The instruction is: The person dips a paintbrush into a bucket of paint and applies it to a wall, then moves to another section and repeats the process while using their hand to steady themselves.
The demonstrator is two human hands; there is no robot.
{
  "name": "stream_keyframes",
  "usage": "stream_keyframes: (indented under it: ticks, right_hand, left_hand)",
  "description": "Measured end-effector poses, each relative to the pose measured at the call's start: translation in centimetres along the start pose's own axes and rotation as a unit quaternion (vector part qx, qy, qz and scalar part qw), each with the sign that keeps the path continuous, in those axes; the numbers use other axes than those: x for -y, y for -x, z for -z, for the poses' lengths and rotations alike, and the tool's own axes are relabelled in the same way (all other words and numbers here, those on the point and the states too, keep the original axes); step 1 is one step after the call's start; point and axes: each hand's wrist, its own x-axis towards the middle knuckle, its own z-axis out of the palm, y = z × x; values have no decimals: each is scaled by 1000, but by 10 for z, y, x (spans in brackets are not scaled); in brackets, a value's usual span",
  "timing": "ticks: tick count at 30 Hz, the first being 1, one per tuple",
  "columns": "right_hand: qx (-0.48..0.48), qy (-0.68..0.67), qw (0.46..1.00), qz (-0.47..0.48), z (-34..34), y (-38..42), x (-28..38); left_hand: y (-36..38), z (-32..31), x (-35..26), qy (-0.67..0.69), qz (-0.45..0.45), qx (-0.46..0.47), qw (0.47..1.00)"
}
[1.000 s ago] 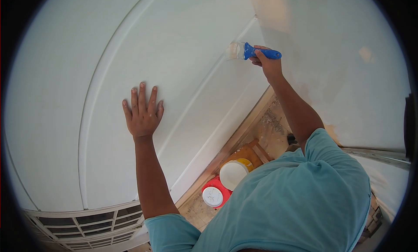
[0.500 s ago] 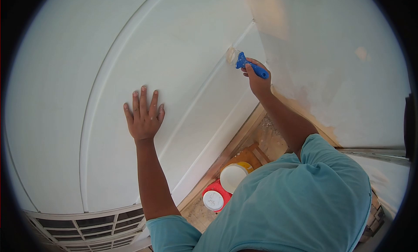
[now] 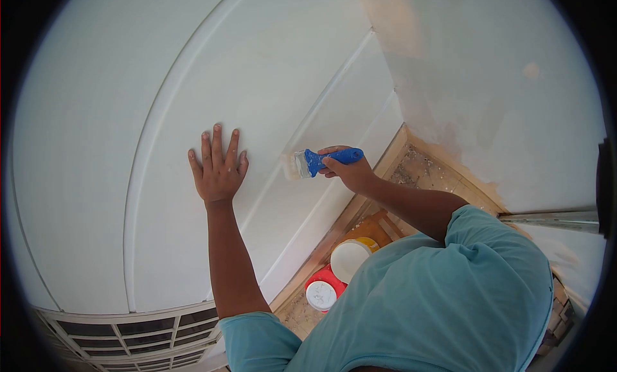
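My left hand [image 3: 221, 174] lies flat against the white panelled wall [image 3: 186, 243], fingers spread and holding nothing. In my right hand [image 3: 346, 168] is a paintbrush [image 3: 334, 157] with a blue handle and a pale metal band. Its light bristles point left and rest on the panel beside a raised strip, to the right of my left hand. White specks mark the blue handle and my fingertips.
Below stand a round white-lidded yellow container [image 3: 351, 259] and a red one with a smeared white lid [image 3: 321, 295], near a wooden stool [image 3: 374, 228]. A second wall [image 3: 501, 115] with beige patches meets the panel at right. A white grille [image 3: 128, 340] lies bottom left.
My right hand has brought the paintbrush down and to the left along the panel, away from the corner. My left hand stays flat on the wall.
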Motion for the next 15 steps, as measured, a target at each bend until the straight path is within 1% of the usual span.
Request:
stream_keyframes:
  ticks: [2, 4, 5, 6, 8, 14, 15]
  right_hand:
    - [5, 6, 1000, 2, 4, -9, -3]
    - [-28, 5, 1000, -9, 12, -23, 2]
    - [-32, 4, 999, 12, 21, -34, 2]
    - [-32, 5, 999, 13, 28, -42, 9]
    - [-83, -35, 996, 20, 43, -56, 26]
    - [-188, -51, 977, 83, 102, -90, 85]
    - [-187, -50, 977, 83, 110, -94, 92]
  left_hand:
    - [1, 0, -1, 1, -1, -1, 1000]
    - [1, -1, -1, 8, 2, -2, 1000]
    - [0, 0, -1, 8, 2, -3, 1000]
    - [0, 0, -1, 8, 2, -1, 1000]
    - [-1, 1, -1, 7, 4, -1, 1000]
    - [2, -2, -2, 14, 15, 15, 1000]
    - [2, -2, -2, 14, 14, 12, 1000]
